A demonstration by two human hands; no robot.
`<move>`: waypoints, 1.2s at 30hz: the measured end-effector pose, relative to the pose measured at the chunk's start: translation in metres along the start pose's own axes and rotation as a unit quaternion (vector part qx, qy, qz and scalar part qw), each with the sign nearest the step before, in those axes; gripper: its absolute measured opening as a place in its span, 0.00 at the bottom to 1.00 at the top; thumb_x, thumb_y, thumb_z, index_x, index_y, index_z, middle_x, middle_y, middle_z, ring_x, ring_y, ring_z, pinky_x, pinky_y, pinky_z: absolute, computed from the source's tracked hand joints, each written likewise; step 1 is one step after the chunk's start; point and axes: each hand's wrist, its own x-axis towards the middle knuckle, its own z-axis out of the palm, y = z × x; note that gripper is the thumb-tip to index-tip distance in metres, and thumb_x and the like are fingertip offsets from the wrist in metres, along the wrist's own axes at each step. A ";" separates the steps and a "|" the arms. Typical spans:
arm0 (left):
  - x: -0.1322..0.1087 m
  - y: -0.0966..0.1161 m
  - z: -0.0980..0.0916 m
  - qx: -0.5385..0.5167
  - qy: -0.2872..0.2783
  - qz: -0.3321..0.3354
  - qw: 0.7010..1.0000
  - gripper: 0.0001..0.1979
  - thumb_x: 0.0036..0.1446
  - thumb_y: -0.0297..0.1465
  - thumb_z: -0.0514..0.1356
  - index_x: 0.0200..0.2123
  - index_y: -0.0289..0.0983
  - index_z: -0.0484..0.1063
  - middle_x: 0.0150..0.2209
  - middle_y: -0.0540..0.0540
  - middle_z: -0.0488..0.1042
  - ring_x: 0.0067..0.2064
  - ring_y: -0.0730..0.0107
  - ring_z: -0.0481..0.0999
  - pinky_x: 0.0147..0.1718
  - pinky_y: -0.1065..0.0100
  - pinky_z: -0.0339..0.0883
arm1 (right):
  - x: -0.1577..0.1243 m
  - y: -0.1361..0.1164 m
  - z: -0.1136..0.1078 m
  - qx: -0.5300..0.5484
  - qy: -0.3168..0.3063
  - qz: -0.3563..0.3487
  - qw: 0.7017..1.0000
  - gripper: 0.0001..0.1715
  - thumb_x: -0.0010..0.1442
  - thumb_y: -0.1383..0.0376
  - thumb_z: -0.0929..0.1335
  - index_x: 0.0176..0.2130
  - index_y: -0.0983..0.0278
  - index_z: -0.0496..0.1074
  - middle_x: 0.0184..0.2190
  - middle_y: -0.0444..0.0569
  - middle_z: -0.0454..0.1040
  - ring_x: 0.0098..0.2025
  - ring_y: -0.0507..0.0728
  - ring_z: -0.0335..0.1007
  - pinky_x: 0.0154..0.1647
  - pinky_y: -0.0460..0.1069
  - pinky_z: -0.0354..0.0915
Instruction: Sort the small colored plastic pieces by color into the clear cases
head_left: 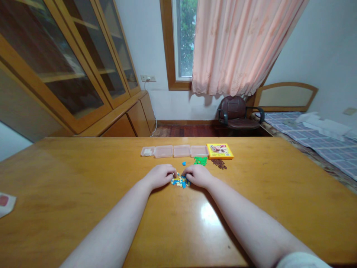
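Note:
A small mixed pile of blue, yellow and cream toy building pieces [181, 182] lies on the wooden table between my hands. My left hand [161, 175] rests at the pile's left side, its fingers curled and closed toward the thumb. On the right side, my right hand [197, 175] has its fingertips pinched together among the blue pieces. What either hand holds is too small to make out. Just beyond the pile is a little group of blue pieces [184, 163]. Farther right lie a heap of green pieces [200, 160] and a heap of brown pieces [219, 164].
Behind the heaps stands a row of clear plastic trays [182, 151], the leftmost holding something whitish. A yellow box [220, 152] lies flat at the row's right end. A white and red item [7, 204] sits at the table's left edge. Beyond is an office chair [235, 113].

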 end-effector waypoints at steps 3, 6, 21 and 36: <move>0.001 -0.002 0.002 0.001 0.003 -0.005 1.000 0.17 0.53 0.25 0.53 0.41 0.43 0.78 0.38 0.49 0.78 0.40 0.67 0.75 0.41 0.70 0.65 | 0.000 0.001 0.001 -0.008 0.000 -0.004 1.000 0.19 0.58 0.69 0.62 0.43 0.57 0.79 0.39 0.45 0.80 0.41 0.56 0.75 0.43 0.47 0.63; 0.001 -0.005 0.005 0.007 -0.001 -0.012 1.000 0.19 0.53 0.25 0.53 0.43 0.45 0.78 0.39 0.49 0.79 0.41 0.67 0.75 0.41 0.69 0.66 | 0.000 0.001 0.001 -0.022 0.009 0.000 1.000 0.19 0.58 0.68 0.62 0.44 0.57 0.78 0.40 0.46 0.80 0.42 0.57 0.75 0.43 0.48 0.64; 0.001 -0.007 0.004 0.008 0.017 -0.012 1.000 0.17 0.53 0.24 0.53 0.40 0.44 0.79 0.37 0.50 0.78 0.39 0.68 0.74 0.39 0.71 0.64 | 0.000 0.001 0.007 -0.027 -0.011 -0.062 0.998 0.22 0.57 0.68 0.63 0.49 0.56 0.76 0.43 0.46 0.79 0.43 0.56 0.75 0.44 0.48 0.64; 0.001 -0.009 0.007 0.022 0.020 -0.036 0.999 0.18 0.55 0.26 0.53 0.44 0.44 0.78 0.40 0.50 0.79 0.41 0.67 0.76 0.41 0.69 0.67 | 0.000 0.005 0.003 -0.002 0.067 0.042 0.997 0.18 0.58 0.68 0.62 0.38 0.59 0.79 0.38 0.45 0.80 0.41 0.55 0.74 0.43 0.47 0.64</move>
